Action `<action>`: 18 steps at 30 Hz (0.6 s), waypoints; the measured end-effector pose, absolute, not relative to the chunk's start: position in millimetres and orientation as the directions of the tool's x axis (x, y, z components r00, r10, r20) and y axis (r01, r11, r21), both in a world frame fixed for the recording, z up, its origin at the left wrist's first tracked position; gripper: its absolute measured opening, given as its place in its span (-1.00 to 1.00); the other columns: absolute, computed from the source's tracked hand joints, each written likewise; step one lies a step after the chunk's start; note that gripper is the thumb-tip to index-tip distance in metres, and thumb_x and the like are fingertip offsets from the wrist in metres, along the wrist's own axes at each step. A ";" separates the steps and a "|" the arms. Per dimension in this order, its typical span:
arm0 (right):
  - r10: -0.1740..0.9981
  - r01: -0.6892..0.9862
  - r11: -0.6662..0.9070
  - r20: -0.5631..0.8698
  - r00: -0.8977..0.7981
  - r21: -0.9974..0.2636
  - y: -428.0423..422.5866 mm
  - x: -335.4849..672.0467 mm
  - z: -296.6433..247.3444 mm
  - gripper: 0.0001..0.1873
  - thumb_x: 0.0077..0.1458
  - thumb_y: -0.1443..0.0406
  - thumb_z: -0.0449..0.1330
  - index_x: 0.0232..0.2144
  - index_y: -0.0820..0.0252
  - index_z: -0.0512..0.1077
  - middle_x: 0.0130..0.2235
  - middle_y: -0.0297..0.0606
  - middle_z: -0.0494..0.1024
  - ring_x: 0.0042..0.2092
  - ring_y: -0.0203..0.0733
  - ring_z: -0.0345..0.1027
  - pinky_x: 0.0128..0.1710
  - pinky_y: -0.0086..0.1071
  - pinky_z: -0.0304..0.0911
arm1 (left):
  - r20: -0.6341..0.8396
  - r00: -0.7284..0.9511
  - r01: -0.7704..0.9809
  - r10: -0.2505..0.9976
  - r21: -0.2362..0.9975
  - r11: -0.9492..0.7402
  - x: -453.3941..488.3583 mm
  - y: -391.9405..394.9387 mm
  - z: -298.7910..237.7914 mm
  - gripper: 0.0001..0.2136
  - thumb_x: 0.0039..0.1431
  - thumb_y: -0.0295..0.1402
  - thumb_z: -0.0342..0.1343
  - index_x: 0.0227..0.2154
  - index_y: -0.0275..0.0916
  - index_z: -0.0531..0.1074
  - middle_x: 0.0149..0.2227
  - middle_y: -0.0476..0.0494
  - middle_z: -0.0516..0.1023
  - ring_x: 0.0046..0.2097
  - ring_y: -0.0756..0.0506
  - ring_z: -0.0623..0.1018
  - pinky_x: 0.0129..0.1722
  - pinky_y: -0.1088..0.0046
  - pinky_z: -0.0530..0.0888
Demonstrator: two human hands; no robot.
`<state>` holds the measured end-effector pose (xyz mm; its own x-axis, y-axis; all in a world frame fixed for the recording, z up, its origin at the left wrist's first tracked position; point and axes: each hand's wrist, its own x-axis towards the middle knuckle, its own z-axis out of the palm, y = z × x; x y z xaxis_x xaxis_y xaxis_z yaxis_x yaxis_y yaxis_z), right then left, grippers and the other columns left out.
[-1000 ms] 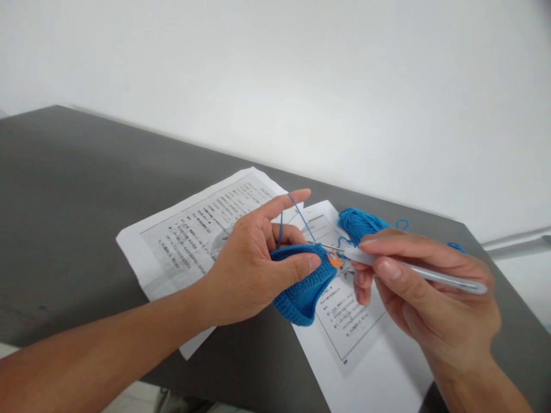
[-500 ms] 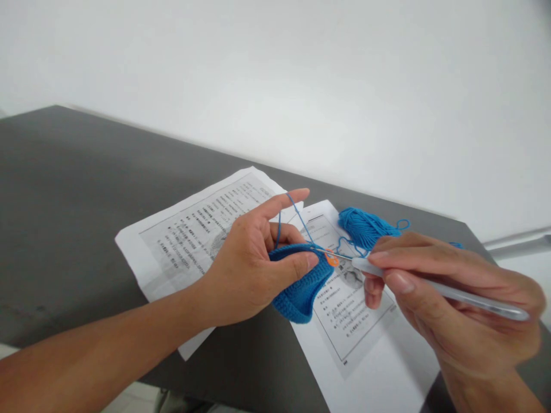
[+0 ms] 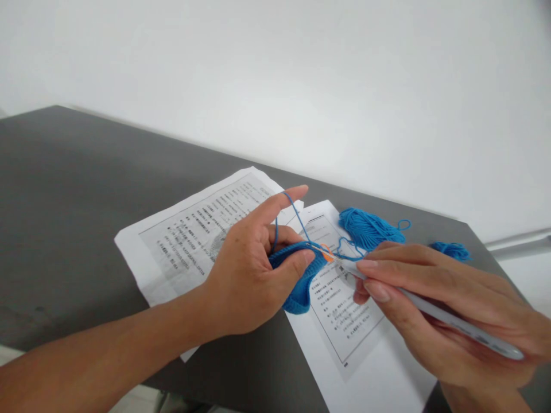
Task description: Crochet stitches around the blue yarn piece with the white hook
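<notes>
Pinched between the thumb and fingers of my left hand is a blue crocheted piece, its rim facing up. A strand of blue yarn loops over my raised left index finger and runs down to the rim. My right hand grips a crochet hook by its pale grey handle, pen-fashion. The hook's metal shaft reaches the edge of the crocheted piece; its very tip is hard to make out. An orange stitch marker hangs at that edge, partly behind the shaft.
Two printed sheets lie on the dark grey table: a left sheet and a right sheet, both under my hands. A blue yarn skein rests beyond my right hand, with a smaller yarn bundle farther right. A white wall stands behind.
My right hand has shifted slightly left and down, and the hook's handle now slants more steeply. The crocheted piece has tilted and moved a little left. The small yarn bundle shows more.
</notes>
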<state>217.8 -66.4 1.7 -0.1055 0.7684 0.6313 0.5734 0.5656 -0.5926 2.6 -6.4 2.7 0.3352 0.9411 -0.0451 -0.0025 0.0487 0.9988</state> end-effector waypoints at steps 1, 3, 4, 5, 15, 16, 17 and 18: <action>0.758 0.590 0.573 0.641 -0.118 -0.569 -66.4 217.6 1.1 -0.64 0.15 0.38 0.46 -0.05 -0.16 0.75 -0.30 -0.28 0.77 -0.39 -0.03 0.63 -0.40 -0.15 0.63 | -0.041 0.322 0.005 0.946 0.999 0.042 3.0 -7.1 2.5 -0.22 0.10 -0.49 0.36 0.42 -0.19 0.37 -0.38 -0.03 0.74 -0.46 -0.03 0.58 -0.44 0.48 0.46; 0.729 0.619 0.593 0.671 -0.140 -0.515 -66.5 216.3 1.0 -0.65 0.15 0.38 0.46 -0.05 -0.13 0.75 -0.28 -0.28 0.78 -0.37 -0.02 0.66 -0.38 -0.18 0.65 | -0.014 0.312 0.026 0.950 1.000 0.007 3.1 -7.4 0.6 -0.25 0.14 -0.47 0.35 0.42 -0.20 0.37 -0.36 -0.05 0.75 -0.46 -0.03 0.58 -0.43 0.47 0.47; 0.711 0.632 0.606 0.686 -0.157 -0.483 -66.6 215.1 1.4 -0.66 0.15 0.39 0.45 -0.06 -0.11 0.75 -0.28 -0.29 0.79 -0.37 -0.03 0.67 -0.39 -0.21 0.65 | 0.011 0.316 0.038 0.949 0.999 -0.024 2.9 -7.1 -1.2 -0.27 0.17 -0.45 0.34 0.42 -0.21 0.36 -0.36 -0.06 0.75 -0.46 -0.04 0.58 -0.41 0.46 0.47; 0.696 0.649 0.616 0.694 -0.184 -0.446 -66.7 213.7 2.0 -0.67 0.16 0.40 0.44 -0.06 -0.08 0.75 -0.28 -0.29 0.79 -0.37 -0.04 0.67 -0.40 -0.23 0.66 | 0.039 0.324 0.052 0.945 0.997 -0.058 2.5 -6.4 -3.4 -0.28 0.20 -0.43 0.33 0.43 -0.22 0.34 -0.36 -0.06 0.75 -0.45 -0.04 0.59 -0.40 0.45 0.49; 0.585 0.669 0.695 0.749 -0.312 -0.264 -59.4 198.2 -7.1 -0.69 0.23 0.52 0.40 -0.01 0.19 0.65 -0.20 -0.20 0.77 -0.31 -0.20 0.67 -0.35 -0.37 0.63 | 0.106 0.370 0.024 0.923 0.992 -0.124 3.6 -6.7 -11.6 -0.34 0.29 -0.42 0.28 0.44 -0.25 0.34 -0.46 0.04 0.62 -0.49 0.03 0.41 -0.48 0.54 0.36; 0.597 0.653 0.690 0.755 -0.270 -0.312 -58.3 196.9 -9.1 -0.68 0.22 0.52 0.40 0.00 0.19 0.65 -0.19 -0.20 0.77 -0.31 -0.21 0.67 -0.35 -0.37 0.63 | 0.071 0.368 -0.021 0.927 0.997 -0.068 4.3 -7.4 -10.2 -0.33 0.28 -0.41 0.29 0.44 -0.24 0.33 -0.46 0.04 0.62 -0.49 0.04 0.41 -0.49 0.55 0.35; 0.611 0.623 0.688 0.760 -0.220 -0.373 -57.4 195.6 -11.1 -0.66 0.22 0.53 0.40 0.00 0.19 0.66 -0.19 -0.21 0.76 -0.32 -0.22 0.66 -0.35 -0.36 0.61 | 0.033 0.366 -0.075 0.930 0.997 -0.006 5.0 -7.9 -9.0 -0.31 0.27 -0.39 0.32 0.45 -0.23 0.32 -0.44 0.03 0.64 -0.49 0.04 0.42 -0.48 0.55 0.35; 0.631 0.578 0.685 0.758 -0.167 -0.443 -56.5 194.4 -12.9 -0.65 0.22 0.54 0.39 0.01 0.17 0.66 -0.22 -0.23 0.76 -0.33 -0.23 0.64 -0.37 -0.35 0.60 | -0.001 0.365 -0.130 0.931 0.990 0.052 5.7 -8.1 -8.1 -0.29 0.26 -0.37 0.35 0.45 -0.23 0.31 -0.43 0.01 0.66 -0.49 0.04 0.44 -0.47 0.55 0.37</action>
